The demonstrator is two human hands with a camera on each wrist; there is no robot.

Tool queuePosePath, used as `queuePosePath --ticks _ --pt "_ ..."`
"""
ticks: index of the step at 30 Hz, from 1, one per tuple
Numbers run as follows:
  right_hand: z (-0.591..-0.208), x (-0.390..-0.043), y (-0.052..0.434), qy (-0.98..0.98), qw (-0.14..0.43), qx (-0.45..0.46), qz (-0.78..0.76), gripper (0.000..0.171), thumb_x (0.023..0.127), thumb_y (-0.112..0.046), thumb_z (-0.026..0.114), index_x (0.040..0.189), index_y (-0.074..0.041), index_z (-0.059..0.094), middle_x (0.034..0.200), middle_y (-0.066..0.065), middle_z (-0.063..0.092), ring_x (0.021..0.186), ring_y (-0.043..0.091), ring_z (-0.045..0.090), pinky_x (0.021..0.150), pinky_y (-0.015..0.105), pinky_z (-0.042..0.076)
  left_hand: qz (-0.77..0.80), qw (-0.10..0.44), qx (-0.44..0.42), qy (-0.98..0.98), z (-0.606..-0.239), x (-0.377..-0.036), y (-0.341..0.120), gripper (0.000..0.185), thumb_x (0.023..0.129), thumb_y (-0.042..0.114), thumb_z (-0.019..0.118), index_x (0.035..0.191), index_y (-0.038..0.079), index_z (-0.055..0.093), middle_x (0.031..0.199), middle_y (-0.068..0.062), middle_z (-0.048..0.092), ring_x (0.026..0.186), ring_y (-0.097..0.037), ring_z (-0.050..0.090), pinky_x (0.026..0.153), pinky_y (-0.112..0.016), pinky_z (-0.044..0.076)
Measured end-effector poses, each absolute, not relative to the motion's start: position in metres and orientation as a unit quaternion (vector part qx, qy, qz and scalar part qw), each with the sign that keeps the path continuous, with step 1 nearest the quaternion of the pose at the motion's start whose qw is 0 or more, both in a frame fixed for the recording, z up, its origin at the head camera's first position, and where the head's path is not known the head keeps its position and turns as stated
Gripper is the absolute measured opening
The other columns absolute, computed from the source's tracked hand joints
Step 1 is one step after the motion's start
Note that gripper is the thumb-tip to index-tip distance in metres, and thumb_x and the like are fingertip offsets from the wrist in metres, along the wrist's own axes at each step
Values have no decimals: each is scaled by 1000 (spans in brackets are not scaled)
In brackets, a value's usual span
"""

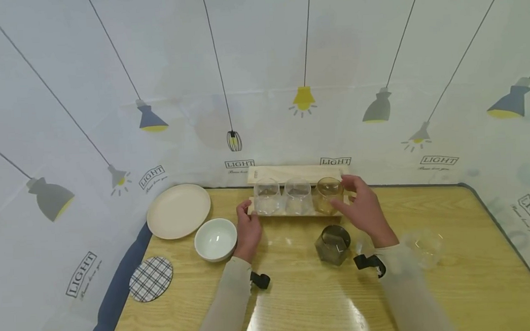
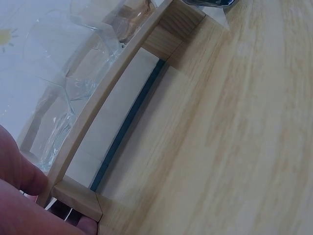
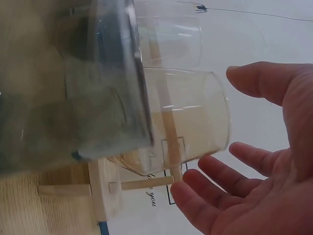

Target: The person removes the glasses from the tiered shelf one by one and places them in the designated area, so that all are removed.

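"The head view has it: the right hand point(image 1: 365, 209) is at the amber glass point(image 1: 329, 196), last on the right along the wooden stand point(image 2: 111, 81)!"

"And the right wrist view shows the spread: thumb and fingers wide apart, glass between and just beyond the tips. Touching? I can't tell."

"A grey glass point(image 3: 73, 98) looms there, hiding part of the stand; from the head it simply sits on the table point(image 1: 297, 287) in front."

"Over to the left hand point(image 1: 249, 231), pinching the stand's left end!"

"Only the left wrist view looks under the top, a finger tucked below the end block. Beside it, a clear glass point(image 1: 267, 199)."
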State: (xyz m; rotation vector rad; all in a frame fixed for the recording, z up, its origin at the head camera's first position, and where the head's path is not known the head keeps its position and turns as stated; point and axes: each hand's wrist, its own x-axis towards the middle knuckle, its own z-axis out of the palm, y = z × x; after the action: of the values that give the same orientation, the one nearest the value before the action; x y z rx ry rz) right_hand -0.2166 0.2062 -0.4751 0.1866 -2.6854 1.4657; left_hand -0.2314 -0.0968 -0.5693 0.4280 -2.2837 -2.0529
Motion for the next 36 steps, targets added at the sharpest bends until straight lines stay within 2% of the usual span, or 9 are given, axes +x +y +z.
queuePosePath --ticks 10,17,24,31,36 --pt "-482 -231 194 -903 -13 47 427 94 95 -38 78 165 -4 26 157 31 42 139 49 48 111 66 45 -664 24 145 -733 -569 -233 -96 40 111 11 40 150 13 40 172 -20 29 162 -31 24 131 -51 25" --pt "-486 -233 192 -904 -4 46 425 89 95 -35 79 162 -1 30 155 31 42 140 49 46 111 66 44 -662 33 136 -736 -569 -233 -96 40 110 8 41 149 11 40 171 -23 30 162 -33 25 131 -52 25" --pt "-487 -230 192 -900 -9 25 436 96 94 -40 80 162 1 26 155 29 42 141 47 45 113 65 44 -655 26 145 -741 -569 -233 -95 40 109 10 41 149 12 41 171 -21 31 162 -31 25 132 -50 24" --pt "-478 -221 193 -894 21 20 447 92 89 -43 84 159 -4 38 150 23 47 137 43 48 112 63 43 -654 25 142 -742 -568 -232 -95 40 110 10 41 150 11 40 172 -22 29 162 -31 24 132 -50 24" --pt "-470 -209 197 -890 42 33 453 90 89 -50 83 158 -11 43 151 19 49 137 40 49 106 62 48 -656 27 138 -742 -568 -232 -96 40 110 9 41 150 10 40 171 -22 30 162 -32 24 132 -51 24"
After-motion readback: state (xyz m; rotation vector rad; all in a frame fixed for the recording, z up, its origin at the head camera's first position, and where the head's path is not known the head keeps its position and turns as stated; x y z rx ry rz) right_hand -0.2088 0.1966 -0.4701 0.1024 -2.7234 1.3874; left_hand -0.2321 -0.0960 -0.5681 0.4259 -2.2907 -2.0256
